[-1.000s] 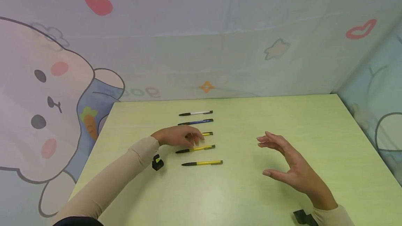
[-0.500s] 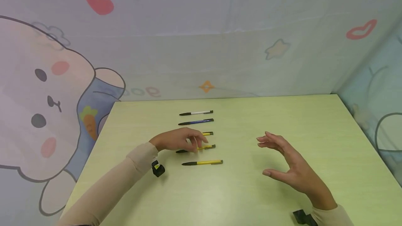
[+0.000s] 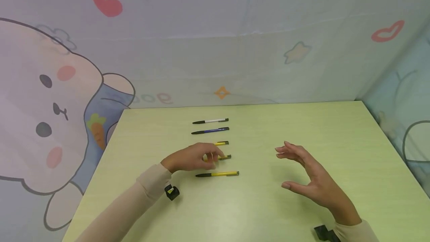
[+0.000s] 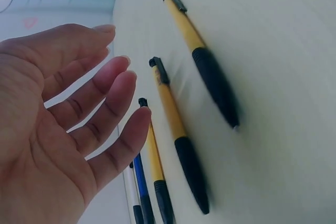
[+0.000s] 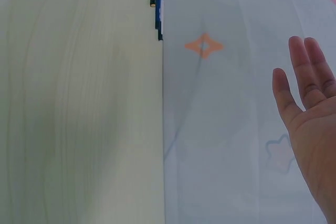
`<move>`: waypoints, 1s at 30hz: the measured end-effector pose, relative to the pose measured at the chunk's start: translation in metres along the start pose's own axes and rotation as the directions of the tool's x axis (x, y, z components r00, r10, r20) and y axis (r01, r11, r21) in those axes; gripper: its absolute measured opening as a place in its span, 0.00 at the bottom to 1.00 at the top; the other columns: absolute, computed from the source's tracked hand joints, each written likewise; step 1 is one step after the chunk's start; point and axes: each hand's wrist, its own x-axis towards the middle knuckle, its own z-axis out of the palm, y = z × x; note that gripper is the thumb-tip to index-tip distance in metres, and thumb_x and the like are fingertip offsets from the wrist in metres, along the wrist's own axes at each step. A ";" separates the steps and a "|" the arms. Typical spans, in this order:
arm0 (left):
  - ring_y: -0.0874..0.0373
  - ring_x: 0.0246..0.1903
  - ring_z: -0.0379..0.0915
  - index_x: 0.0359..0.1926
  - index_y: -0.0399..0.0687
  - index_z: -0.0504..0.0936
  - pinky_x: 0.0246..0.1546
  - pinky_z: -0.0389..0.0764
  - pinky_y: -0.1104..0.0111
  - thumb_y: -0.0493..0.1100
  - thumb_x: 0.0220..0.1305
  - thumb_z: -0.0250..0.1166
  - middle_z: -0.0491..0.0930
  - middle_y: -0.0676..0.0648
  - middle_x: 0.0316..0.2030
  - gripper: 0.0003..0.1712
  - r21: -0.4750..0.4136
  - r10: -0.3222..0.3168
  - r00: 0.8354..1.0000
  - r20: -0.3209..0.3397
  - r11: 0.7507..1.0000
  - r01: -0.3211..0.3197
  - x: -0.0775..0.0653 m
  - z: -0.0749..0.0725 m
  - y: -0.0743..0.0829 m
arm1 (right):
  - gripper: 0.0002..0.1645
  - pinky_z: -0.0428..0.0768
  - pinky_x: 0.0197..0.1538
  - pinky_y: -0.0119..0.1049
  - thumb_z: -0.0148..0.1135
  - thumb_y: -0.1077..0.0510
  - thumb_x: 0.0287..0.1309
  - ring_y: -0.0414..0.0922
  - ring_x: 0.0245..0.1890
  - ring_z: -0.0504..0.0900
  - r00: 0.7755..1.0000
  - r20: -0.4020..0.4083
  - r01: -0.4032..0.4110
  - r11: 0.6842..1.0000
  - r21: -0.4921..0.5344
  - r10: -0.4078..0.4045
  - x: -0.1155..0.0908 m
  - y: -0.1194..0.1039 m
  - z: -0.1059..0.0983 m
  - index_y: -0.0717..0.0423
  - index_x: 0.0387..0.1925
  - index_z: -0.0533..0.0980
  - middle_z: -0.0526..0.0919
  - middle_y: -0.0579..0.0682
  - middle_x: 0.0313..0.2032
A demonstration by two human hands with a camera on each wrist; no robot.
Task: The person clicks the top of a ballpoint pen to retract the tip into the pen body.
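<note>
My left hand (image 3: 195, 157) hovers over the pen row, fingers loosely bent, holding nothing. Beneath it, the middle yellow pen (image 3: 227, 157) is partly hidden, as is the far yellow pen (image 3: 222, 143). The near yellow pen (image 3: 221, 174) lies in full sight on the person's side. Farther back are a blue pen (image 3: 213, 130) and a white pen (image 3: 213, 121). In the left wrist view, a gap shows between the fingers (image 4: 119, 95) and the middle yellow pen (image 4: 169, 106). My right hand (image 3: 310, 176) is held in the air at right, fingers apart and without any object.
The pens lie roughly parallel on a pale yellow-green table (image 3: 262, 212). A curtain (image 3: 208, 59) with cartoon prints hangs along the back edge. Small black devices sit at the left wrist (image 3: 172, 192) and right wrist (image 3: 322, 232).
My left hand has moved slightly toward the person, from over the far yellow pen to over the middle one. The blue pen's tip is uncovered. The right hand has stayed still.
</note>
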 end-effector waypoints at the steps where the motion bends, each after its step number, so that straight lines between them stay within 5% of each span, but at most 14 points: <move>1: 0.59 0.45 0.78 0.63 0.45 0.78 0.49 0.81 0.62 0.37 0.70 0.61 0.82 0.45 0.49 0.21 0.010 0.002 1.000 -0.006 1.000 -0.002 0.000 0.002 0.000 | 0.59 0.67 0.70 0.31 0.72 0.82 0.39 0.47 0.65 0.74 1.000 0.001 -0.001 1.000 0.000 0.001 0.000 0.000 0.000 0.78 0.72 0.52 0.71 0.65 0.64; 9: 0.63 0.44 0.78 0.62 0.45 0.79 0.49 0.81 0.66 0.38 0.68 0.65 0.82 0.48 0.50 0.21 0.037 0.005 1.000 -0.013 0.999 -0.005 0.002 0.018 -0.003 | 0.59 0.67 0.70 0.31 0.72 0.83 0.38 0.47 0.65 0.74 1.000 -0.003 -0.006 1.000 -0.002 0.006 -0.002 0.001 0.000 0.78 0.72 0.52 0.71 0.63 0.65; 21: 0.59 0.46 0.77 0.58 0.45 0.81 0.50 0.79 0.70 0.38 0.65 0.69 0.81 0.50 0.46 0.20 0.214 0.017 1.000 -0.018 0.977 -0.013 0.011 0.036 0.005 | 0.59 0.67 0.70 0.30 0.72 0.82 0.39 0.47 0.64 0.74 1.000 -0.010 -0.017 1.000 -0.013 0.017 -0.004 0.000 0.000 0.77 0.73 0.52 0.71 0.67 0.63; 30: 0.63 0.45 0.77 0.58 0.48 0.81 0.50 0.79 0.73 0.36 0.65 0.70 0.80 0.53 0.45 0.20 0.165 0.010 0.999 0.032 0.986 -0.015 0.017 0.038 -0.003 | 0.59 0.67 0.70 0.31 0.73 0.82 0.40 0.47 0.64 0.74 1.000 -0.014 -0.002 1.000 -0.008 0.002 -0.005 0.000 0.000 0.78 0.72 0.52 0.70 0.68 0.63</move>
